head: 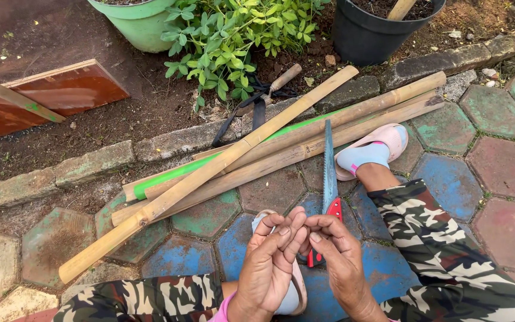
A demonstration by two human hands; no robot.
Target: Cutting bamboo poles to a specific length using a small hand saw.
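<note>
My left hand (272, 259) and my right hand (335, 250) meet in front of me, fingertips touching, with nothing visible between them. Just behind them a hand saw (329, 170) with a red handle lies on the painted paving, its blade pointing away. Several long bamboo poles (233, 158) lie across the paving beyond the saw, one with a green painted side (177, 174). My feet in pink sandals (382, 143) rest near the poles, and my legs are in camouflage trousers (436, 238).
A stone kerb (90, 164) borders a soil bed holding a green pot (141, 21), a black pot (377, 27), a leafy plant (233, 36), a wooden-handled tool (278, 80) and a reddish board (43, 98).
</note>
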